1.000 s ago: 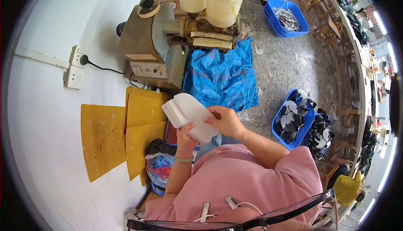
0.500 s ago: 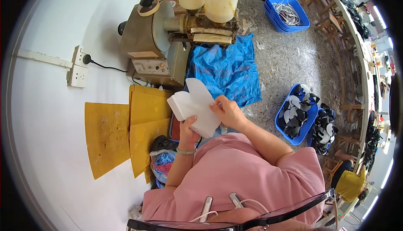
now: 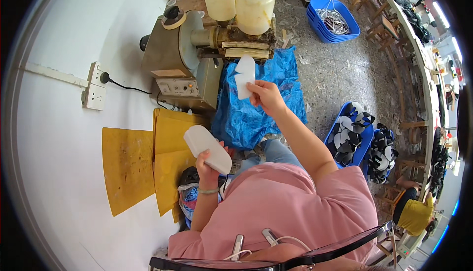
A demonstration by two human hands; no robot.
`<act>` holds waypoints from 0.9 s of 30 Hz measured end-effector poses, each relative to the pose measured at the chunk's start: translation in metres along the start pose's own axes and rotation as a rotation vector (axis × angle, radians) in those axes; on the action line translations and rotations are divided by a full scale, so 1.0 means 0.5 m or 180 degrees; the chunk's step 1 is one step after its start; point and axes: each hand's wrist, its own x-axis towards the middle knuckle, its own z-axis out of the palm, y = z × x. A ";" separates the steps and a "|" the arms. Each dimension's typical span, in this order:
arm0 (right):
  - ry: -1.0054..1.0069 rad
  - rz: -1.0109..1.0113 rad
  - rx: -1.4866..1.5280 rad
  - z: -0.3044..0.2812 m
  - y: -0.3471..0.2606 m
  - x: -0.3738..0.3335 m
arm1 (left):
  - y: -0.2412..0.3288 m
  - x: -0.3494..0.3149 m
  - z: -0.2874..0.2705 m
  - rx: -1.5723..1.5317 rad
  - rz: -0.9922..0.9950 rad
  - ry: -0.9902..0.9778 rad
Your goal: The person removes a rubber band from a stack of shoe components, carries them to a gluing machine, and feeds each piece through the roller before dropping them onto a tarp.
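My left hand is closed around a thick stack of white sole-shaped sheets, thumb on top and fingers beneath. Farther forward, my right hand pinches the near end of a single white sheet, notched along its left side. The far tip of that sheet lies just short of the roller part of a beige machine, over blue plastic sheeting. Two cloudy plastic bottles stand upside down on the rollers' far side.
Yellow-brown boards lean by the left wall, near a socket with a plugged-in black cable. Blue baskets of black and white pieces stand at the right. Stacked blue baskets hold white cords. A person in yellow is at a long bench.
My right hand has drawn one sheet off the stack and carried it forward to the machine. My left hand has moved slightly left and down with the rest of the stack.
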 end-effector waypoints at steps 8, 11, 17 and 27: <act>0.0416 -0.0324 0.0104 0.016 0.017 0.134 | -0.013 -0.018 -0.031 -0.0039 0.0311 0.0035; 0.0415 -0.0169 0.0136 0.002 0.018 0.160 | -0.015 -0.009 -0.025 -0.0028 0.0271 -0.0080; -0.0080 0.0118 -0.1496 0.050 0.041 0.014 | -0.006 0.030 0.017 -0.0198 0.0199 -0.0146; -0.0549 -0.0219 -0.1677 0.044 0.125 -0.134 | -0.017 0.082 0.061 -0.0108 -0.0038 -0.0447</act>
